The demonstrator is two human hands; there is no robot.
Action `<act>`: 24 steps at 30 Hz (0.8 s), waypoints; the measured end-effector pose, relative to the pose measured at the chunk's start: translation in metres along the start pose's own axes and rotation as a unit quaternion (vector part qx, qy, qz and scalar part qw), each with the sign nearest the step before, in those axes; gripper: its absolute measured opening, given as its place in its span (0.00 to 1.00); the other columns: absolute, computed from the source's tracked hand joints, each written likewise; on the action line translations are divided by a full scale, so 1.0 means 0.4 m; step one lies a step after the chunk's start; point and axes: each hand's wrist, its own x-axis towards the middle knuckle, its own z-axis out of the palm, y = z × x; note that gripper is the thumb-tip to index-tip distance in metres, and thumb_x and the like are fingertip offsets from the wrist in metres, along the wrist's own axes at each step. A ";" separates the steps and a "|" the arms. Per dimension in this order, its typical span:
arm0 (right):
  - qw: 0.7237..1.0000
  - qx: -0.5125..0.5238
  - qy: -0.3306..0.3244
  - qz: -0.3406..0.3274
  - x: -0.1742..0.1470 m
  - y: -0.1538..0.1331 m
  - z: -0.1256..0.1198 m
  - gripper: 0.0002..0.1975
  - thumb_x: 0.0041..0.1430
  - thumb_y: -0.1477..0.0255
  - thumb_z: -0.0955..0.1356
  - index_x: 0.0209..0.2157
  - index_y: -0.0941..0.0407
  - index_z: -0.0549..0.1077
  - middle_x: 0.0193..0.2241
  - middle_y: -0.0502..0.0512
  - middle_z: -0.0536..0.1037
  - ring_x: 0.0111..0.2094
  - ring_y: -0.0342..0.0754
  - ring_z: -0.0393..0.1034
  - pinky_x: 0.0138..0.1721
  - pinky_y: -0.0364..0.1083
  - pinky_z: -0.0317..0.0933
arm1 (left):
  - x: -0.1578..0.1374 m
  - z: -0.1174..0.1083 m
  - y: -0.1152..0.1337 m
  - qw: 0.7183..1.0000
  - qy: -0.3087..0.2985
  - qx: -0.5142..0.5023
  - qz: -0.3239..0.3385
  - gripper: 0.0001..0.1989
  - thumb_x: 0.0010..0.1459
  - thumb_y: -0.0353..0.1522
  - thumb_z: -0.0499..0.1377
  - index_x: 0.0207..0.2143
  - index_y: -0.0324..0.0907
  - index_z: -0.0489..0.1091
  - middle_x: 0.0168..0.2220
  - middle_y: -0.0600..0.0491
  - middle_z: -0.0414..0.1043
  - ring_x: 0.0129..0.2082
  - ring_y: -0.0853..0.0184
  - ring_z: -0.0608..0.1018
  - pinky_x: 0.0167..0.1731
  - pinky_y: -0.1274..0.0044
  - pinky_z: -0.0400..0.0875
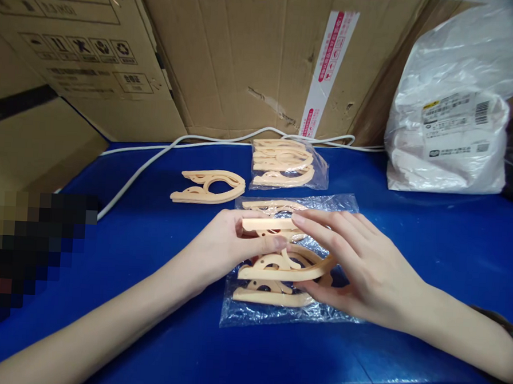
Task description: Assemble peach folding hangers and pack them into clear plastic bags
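Observation:
Both hands hold a beige plastic folding hanger [273, 274] above the middle of the table. My left hand [232, 236] is closed on its straight-ended side, the thumb lying across it. My right hand [364, 266] grips the curved end, with fingers on the upper arm and the thumb below. Directly underneath lies a clear plastic bag [250, 318], with more beige folding hangers [268, 297] showing; my hands partly hide them. Beyond my left hand a single folded hanger [228, 198] lies loose. Behind the clear bag, another bag of hangers [283, 179] rests on the table.
The blue table [167, 336] is backed by large cardboard boxes [246, 59]. A white cable [139, 174] runs along the back and curves down the left side. At the back right stands a white plastic parcel bag [447, 162] with a label. A pixelated dark area covers the left edge.

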 end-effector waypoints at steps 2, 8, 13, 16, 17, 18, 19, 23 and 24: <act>1.000 -0.003 -0.001 0.006 0.001 0.001 -0.002 0.35 0.58 0.65 0.70 0.62 0.62 0.56 0.57 0.67 0.68 0.49 0.55 0.66 0.43 0.52 0.62 | 0.000 0.003 -0.001 0.999 -0.018 -0.026 0.003 0.11 0.51 0.31 0.68 0.39 0.42 0.77 0.36 0.55 0.80 0.37 0.67 0.80 0.37 0.79 0.73; 1.000 -0.018 -0.006 0.007 0.002 0.003 -0.003 0.34 0.59 0.64 0.69 0.62 0.61 0.55 0.57 0.68 0.68 0.49 0.57 0.67 0.42 0.53 0.62 | -0.001 0.010 0.001 0.999 -0.027 -0.040 0.003 0.12 0.50 0.28 0.68 0.39 0.40 0.76 0.37 0.54 0.81 0.39 0.64 0.81 0.40 0.76 0.75; 1.000 -0.018 -0.006 0.010 0.005 -0.001 0.003 0.34 0.59 0.64 0.69 0.62 0.60 0.55 0.56 0.67 0.69 0.50 0.58 0.66 0.43 0.54 0.61 | 0.001 0.014 -0.004 0.998 -0.025 -0.051 0.001 0.19 0.49 0.28 0.69 0.45 0.40 0.72 0.39 0.51 0.80 0.40 0.63 0.82 0.42 0.74 0.76; 0.999 -0.024 -0.007 0.021 0.004 0.011 -0.009 0.36 0.57 0.65 0.69 0.63 0.59 0.54 0.54 0.65 0.71 0.49 0.58 0.66 0.44 0.55 0.60 | 0.001 0.010 -0.002 0.999 -0.003 -0.044 0.003 0.25 0.50 0.32 0.69 0.51 0.40 0.68 0.39 0.49 0.80 0.40 0.62 0.82 0.38 0.75 0.77; 0.999 -0.027 -0.008 0.033 0.001 0.022 -0.018 0.36 0.58 0.64 0.69 0.64 0.58 0.53 0.52 0.64 0.71 0.48 0.59 0.67 0.44 0.55 0.60 | 0.000 0.006 0.001 0.999 0.015 -0.032 0.006 0.26 0.51 0.33 0.69 0.51 0.39 0.67 0.39 0.48 0.80 0.39 0.61 0.82 0.35 0.76 0.77; 0.998 -0.031 -0.013 0.049 -0.003 0.036 -0.030 0.37 0.58 0.63 0.68 0.64 0.57 0.52 0.51 0.64 0.72 0.47 0.59 0.67 0.43 0.56 0.60 | -0.002 -0.001 0.005 0.999 0.034 -0.016 0.013 0.27 0.52 0.35 0.68 0.52 0.39 0.66 0.40 0.47 0.80 0.39 0.61 0.82 0.32 0.77 0.76; 0.997 -0.033 -0.017 0.071 -0.010 0.055 -0.044 0.38 0.58 0.62 0.68 0.65 0.56 0.52 0.50 0.63 0.73 0.47 0.60 0.67 0.43 0.57 0.60 | -0.004 -0.009 0.009 0.998 0.052 0.006 0.026 0.26 0.53 0.36 0.67 0.52 0.39 0.65 0.40 0.47 0.80 0.39 0.61 0.81 0.30 0.78 0.76; 0.989 -0.019 -0.053 0.138 -0.052 0.163 -0.113 0.40 0.57 0.58 0.68 0.67 0.53 0.50 0.52 0.63 0.73 0.49 0.63 0.68 0.46 0.61 0.61 | -0.007 -0.058 0.019 0.965 0.145 0.168 0.141 0.20 0.59 0.40 0.62 0.51 0.41 0.68 0.44 0.48 0.78 0.44 0.61 0.79 0.32 0.78 0.74; 0.988 -0.005 -0.053 0.148 -0.067 0.193 -0.129 0.39 0.57 0.57 0.68 0.66 0.52 0.53 0.50 0.63 0.74 0.48 0.62 0.69 0.45 0.60 0.62 | -0.007 -0.073 0.018 0.940 0.174 0.240 0.171 0.17 0.60 0.39 0.60 0.49 0.41 0.69 0.45 0.48 0.77 0.45 0.61 0.78 0.35 0.76 0.74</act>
